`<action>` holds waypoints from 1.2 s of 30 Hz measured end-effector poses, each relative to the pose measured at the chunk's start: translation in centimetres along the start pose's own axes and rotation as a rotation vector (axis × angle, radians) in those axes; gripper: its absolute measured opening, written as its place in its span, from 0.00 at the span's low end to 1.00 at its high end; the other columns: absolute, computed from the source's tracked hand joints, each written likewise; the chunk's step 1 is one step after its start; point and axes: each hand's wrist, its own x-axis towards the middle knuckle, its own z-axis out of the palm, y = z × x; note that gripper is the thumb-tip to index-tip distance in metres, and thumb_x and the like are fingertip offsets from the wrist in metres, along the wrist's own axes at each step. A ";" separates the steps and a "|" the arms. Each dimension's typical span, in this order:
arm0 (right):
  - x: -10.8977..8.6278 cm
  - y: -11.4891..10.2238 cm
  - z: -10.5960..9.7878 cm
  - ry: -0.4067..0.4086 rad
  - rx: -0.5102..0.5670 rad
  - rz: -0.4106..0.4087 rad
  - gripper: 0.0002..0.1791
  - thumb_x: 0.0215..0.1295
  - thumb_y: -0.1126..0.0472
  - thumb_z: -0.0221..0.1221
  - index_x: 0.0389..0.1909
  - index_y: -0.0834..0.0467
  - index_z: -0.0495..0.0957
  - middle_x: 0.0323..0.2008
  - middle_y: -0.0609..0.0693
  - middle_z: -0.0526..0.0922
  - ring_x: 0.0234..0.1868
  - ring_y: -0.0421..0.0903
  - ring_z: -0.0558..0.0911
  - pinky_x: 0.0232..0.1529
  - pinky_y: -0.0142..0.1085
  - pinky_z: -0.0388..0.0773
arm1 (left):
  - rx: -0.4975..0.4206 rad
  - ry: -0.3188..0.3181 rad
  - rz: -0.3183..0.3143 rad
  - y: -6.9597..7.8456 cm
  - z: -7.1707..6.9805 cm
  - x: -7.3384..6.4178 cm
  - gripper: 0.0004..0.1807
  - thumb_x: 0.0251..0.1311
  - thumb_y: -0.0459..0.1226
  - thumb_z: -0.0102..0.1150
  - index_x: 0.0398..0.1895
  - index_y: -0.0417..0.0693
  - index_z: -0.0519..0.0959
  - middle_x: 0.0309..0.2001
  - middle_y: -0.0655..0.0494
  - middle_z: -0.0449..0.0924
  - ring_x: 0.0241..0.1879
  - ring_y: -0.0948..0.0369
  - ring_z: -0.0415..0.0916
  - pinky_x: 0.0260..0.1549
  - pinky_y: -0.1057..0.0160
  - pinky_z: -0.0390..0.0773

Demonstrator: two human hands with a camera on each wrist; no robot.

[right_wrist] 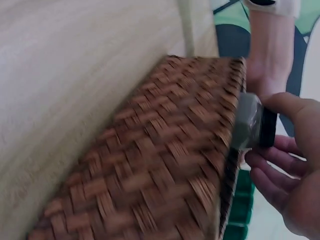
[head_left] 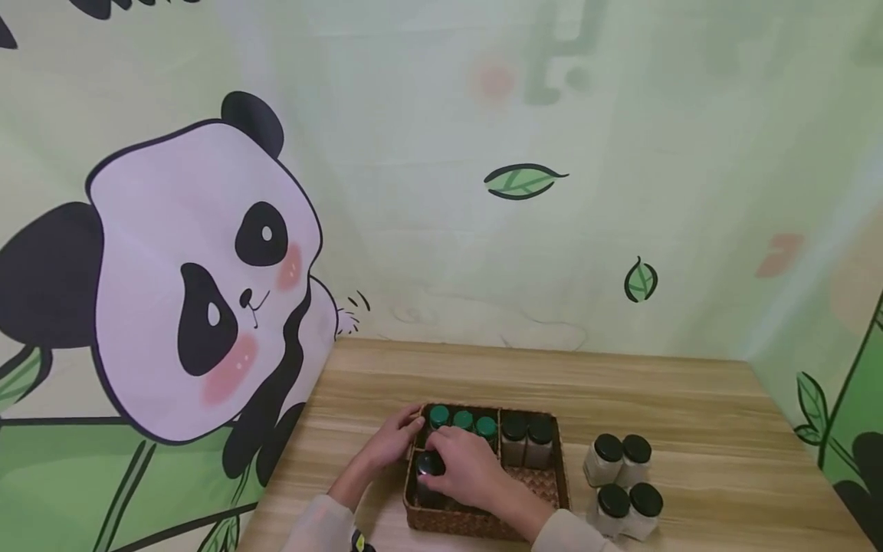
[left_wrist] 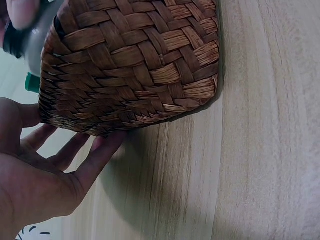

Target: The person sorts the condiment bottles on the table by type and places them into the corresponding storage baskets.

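Observation:
A brown woven basket (head_left: 451,523) with dividers stands on the table. My right hand (head_left: 469,469) pinches the black lid of a clear jar (head_left: 429,462) in the basket's front left compartment. Seen from the right wrist, this jar (right_wrist: 247,122) sticks out past the rim, with thumb and fingers on either side of its lid. My left hand (head_left: 393,438) holds the basket at its back left corner, thumb at the rim and fingers against the outer wall. Green-capped bottles (head_left: 463,421) fill the compartment behind my right hand, which partly hides them.
Two black-lidded jars (head_left: 539,442) stand at the back of the basket's right compartment, whose woven floor shows in front. Several more black-lidded jars (head_left: 636,460) with pale contents are grouped on the wooden table (head_left: 717,414) to the right. A panda-printed cloth (head_left: 414,230) hangs behind.

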 end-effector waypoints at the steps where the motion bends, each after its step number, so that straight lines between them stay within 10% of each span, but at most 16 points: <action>1: 0.0 -0.1 0.3 0.005 -0.013 0.005 0.21 0.61 0.43 0.76 0.46 0.52 0.85 0.41 0.43 0.85 0.38 0.37 0.81 0.36 0.33 0.81 | -0.002 0.002 0.003 0.0 0.0 0.0 0.25 0.84 0.41 0.47 0.78 0.40 0.68 0.71 0.28 0.69 0.66 0.38 0.73 0.57 0.42 0.80; 30: -0.4 -0.9 2.1 0.095 0.083 0.059 0.20 0.61 0.48 0.77 0.46 0.55 0.83 0.42 0.48 0.83 0.37 0.39 0.81 0.37 0.33 0.80 | -0.008 0.010 -0.004 -0.2 0.0 -0.5 0.26 0.84 0.42 0.46 0.78 0.40 0.67 0.71 0.29 0.70 0.67 0.38 0.72 0.57 0.41 0.80; 36: -1.0 -0.5 0.4 -0.020 0.143 0.071 0.26 0.62 0.43 0.76 0.53 0.56 0.84 0.47 0.47 0.84 0.46 0.41 0.82 0.47 0.38 0.83 | -0.002 0.008 -0.008 -0.2 0.0 -0.3 0.26 0.84 0.42 0.46 0.78 0.40 0.68 0.72 0.28 0.69 0.66 0.38 0.73 0.55 0.42 0.81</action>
